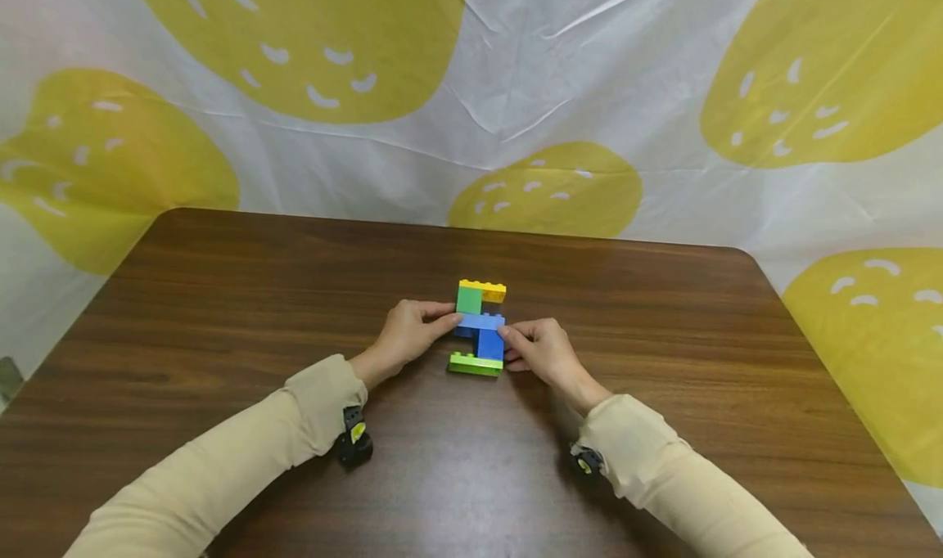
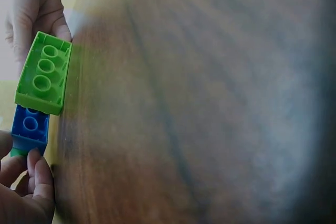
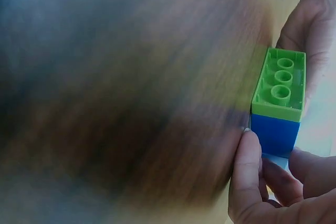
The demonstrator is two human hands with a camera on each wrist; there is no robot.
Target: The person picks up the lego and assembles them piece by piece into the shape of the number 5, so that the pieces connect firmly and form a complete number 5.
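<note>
Both hands' grip [image 1: 479, 333] on brick stack [image 1: 480, 326], contact hidden

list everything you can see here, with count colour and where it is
brick assembly: one, on the table's middle, held between both hands
yellow brick: one, far end of the assembly
dark green brick: one, just under the yellow one
blue bricks: at least two, middle
lime green brick: one, near end, hollow underside showing in both wrist views
table: one, dark brown wood grain
backdrop sheet: one, white with big yellow shapes, behind the table
wrist cameras: two, black, under the cuffs
sleeves: two, beige
hands: left hand, right hand, each gripping a side
</note>
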